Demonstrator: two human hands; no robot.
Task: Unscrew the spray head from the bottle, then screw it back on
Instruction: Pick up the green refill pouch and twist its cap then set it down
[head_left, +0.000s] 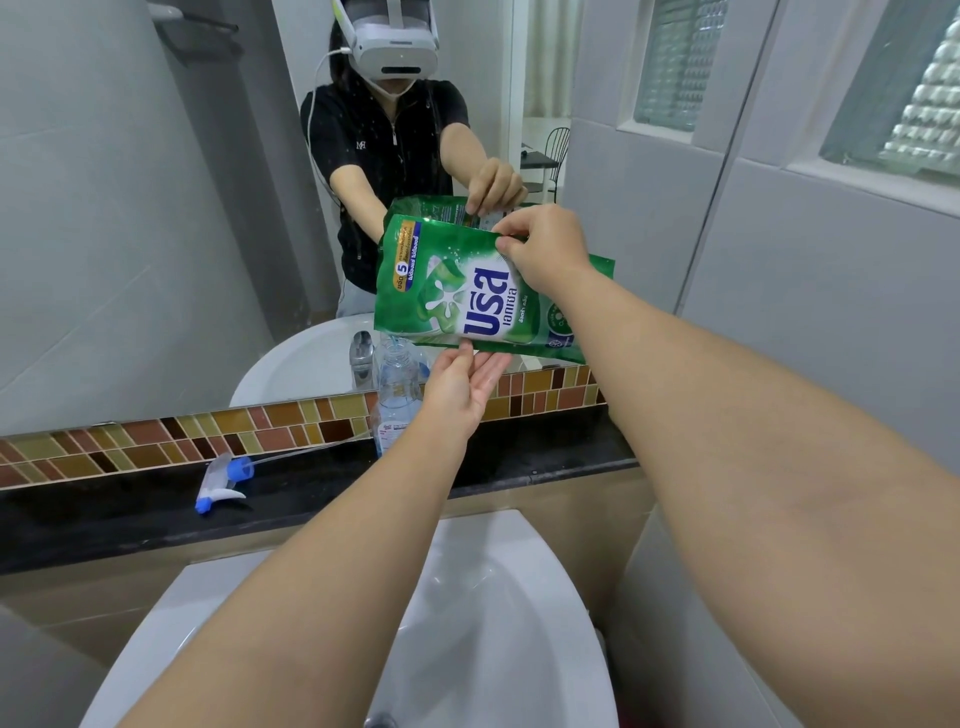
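Head view, looking down past both forearms toward a mirror. On the dark worktop (311, 512), a clear plastic bottle (396, 400) standing upright against the mosaic tile strip (156, 441), neck open and uncapped, a small printed label low on its front, partly hidden behind the left wrist. Well to its left on the same worktop, the spray head (223, 480) lying on its side: white body, blue collar and blue nozzle tip, a thin clear dip tube trailing rightward toward the bottle. Separated, then, head and bottle, neither touched by a hand.

Above the bottle, a green refill pouch (452, 291) with white lettering, held tilted, lower edge close over the open neck. Right hand (545, 249) pinching the pouch at its upper edge, thumb and fingers curled onto the foil. Left hand (462, 387) under the pouch's bottom edge, palm up, fingers straight and relaxed, fingertips touching the underside, gripping nothing.

Below the forearms, a white basin (493, 597). Behind the tile strip, the mirror (156, 208), reflecting a person in a dark top with a white headset, the same pouch and hands, a chrome tap and the basin's rim. Grey wall tiles and glass-block windows (924, 104) at right.
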